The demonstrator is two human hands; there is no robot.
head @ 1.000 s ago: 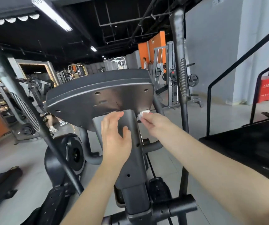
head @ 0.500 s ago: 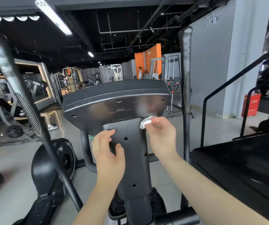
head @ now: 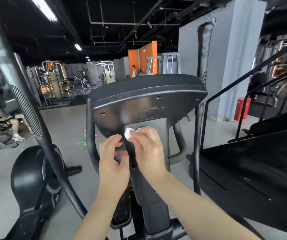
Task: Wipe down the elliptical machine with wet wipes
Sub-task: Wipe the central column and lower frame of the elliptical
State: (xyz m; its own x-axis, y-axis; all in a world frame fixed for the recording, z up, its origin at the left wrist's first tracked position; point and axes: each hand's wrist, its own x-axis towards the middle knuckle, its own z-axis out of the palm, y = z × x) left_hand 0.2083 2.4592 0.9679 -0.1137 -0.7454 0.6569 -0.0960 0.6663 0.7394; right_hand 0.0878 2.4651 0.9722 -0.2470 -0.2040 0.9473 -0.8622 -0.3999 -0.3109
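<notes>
I face the back of the dark grey elliptical console (head: pixel 148 99), which sits on a grey centre post (head: pixel 152 187). My right hand (head: pixel 148 146) is shut on a crumpled white wet wipe (head: pixel 128 133) and presses it against the top of the post, just under the console. My left hand (head: pixel 114 158) is on the post's left edge, fingers curled and apart, holding nothing. The moving handle bars rise on the left (head: pixel 27 108) and on the right (head: pixel 205 54).
A black stair-climber machine (head: pixel 253 170) with a handrail stands close on the right. The elliptical's black flywheel housing (head: pixel 30 179) is at lower left. A seated person (head: pixel 1 122) is at far left, and small items (head: pixel 84 142) lie on the grey floor behind the console.
My right hand has slid the wipe leftward across the top of the post. My left hand shifted toward the post's left edge. My view has moved to the left, so the console sits further right.
</notes>
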